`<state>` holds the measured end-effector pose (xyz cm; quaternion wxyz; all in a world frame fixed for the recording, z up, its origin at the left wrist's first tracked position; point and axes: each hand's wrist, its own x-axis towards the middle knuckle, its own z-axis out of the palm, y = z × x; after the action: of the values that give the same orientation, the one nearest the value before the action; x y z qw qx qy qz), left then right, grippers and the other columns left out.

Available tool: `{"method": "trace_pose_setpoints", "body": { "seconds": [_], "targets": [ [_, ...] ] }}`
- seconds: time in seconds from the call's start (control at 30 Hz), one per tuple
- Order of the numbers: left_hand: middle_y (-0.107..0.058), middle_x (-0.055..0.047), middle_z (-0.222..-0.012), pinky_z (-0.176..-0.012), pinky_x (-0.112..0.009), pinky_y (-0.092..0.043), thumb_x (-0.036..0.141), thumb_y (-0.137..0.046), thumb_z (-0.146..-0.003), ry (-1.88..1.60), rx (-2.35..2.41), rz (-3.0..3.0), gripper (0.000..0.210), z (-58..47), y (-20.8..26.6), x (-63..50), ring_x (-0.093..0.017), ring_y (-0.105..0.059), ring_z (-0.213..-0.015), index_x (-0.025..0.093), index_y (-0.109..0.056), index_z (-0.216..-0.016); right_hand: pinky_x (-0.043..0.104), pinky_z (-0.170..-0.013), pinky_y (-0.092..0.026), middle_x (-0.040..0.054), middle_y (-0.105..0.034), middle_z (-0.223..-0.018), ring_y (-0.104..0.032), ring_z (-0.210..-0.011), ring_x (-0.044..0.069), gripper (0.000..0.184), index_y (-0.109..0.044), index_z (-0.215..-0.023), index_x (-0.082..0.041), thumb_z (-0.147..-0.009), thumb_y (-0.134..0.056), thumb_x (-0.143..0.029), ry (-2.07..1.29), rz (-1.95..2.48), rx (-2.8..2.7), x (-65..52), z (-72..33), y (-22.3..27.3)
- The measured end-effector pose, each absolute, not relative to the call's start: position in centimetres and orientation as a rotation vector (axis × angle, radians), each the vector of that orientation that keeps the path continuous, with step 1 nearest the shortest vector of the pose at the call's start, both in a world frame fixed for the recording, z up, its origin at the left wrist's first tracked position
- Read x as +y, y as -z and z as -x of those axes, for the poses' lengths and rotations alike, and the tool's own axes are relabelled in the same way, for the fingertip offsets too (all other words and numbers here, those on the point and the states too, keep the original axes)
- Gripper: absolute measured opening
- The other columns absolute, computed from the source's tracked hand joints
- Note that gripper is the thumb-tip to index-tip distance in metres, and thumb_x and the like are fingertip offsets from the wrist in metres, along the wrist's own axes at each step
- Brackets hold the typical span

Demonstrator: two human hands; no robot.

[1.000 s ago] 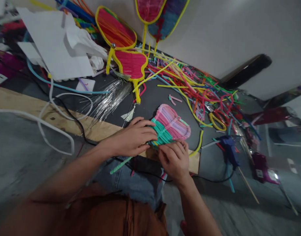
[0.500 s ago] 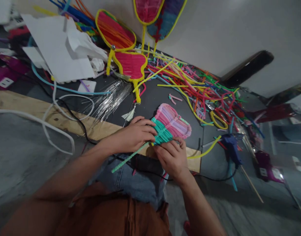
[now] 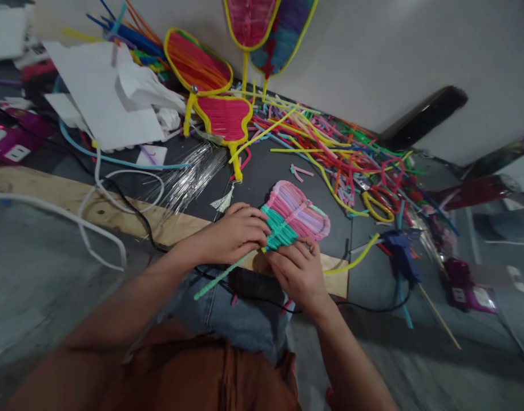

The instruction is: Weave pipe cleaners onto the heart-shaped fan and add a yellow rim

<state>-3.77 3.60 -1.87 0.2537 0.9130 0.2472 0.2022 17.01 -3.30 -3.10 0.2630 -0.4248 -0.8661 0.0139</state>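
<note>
A pipe-cleaner fan [image 3: 297,212], pink and lilac at the far end and teal near me, lies at the table's front edge. My left hand [image 3: 238,233] presses its fingers against the teal side. At the near right edge, my right hand [image 3: 299,273] grips the teal part with bent fingers. From beneath my left hand a green twisted stem [image 3: 221,279] sticks out toward my lap. The exact fingertip contact at the lower edge is partly hidden.
Loose pipe cleaners [image 3: 330,154] are heaped at the back right, near yellow-handled scissors [image 3: 378,208]. A blue glue gun [image 3: 401,257] lies right. Behind stand yellow-edged fans [image 3: 225,117]; silver tinsel strands [image 3: 189,177] and white paper [image 3: 112,97] lie left.
The view has shifted slightly. Both hands keep nearly the same hold on the fan, which has not visibly moved on the table.
</note>
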Motion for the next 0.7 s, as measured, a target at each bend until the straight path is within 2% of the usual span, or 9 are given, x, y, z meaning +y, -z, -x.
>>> {"method": "trace_pose_setpoints", "body": {
  "seconds": [0.7],
  "targets": [
    [-0.068,-0.001,-0.107,-0.101,-0.043,-0.023,0.013,-0.053,-0.078,-0.59,0.686,-2.576,0.021,3.74,2.46,3.31,-0.022,-0.047,-0.116,0.026,-0.066,-0.09,0.035,-0.086,-0.033,-0.0001,-0.067,-0.081,-0.052,-0.077,0.015,0.012,-0.066,-0.091,-0.024,-0.087,-0.056,-0.018,-0.032,1.183,-2.407,-3.14,-16.92,3.24]
  ]
}}
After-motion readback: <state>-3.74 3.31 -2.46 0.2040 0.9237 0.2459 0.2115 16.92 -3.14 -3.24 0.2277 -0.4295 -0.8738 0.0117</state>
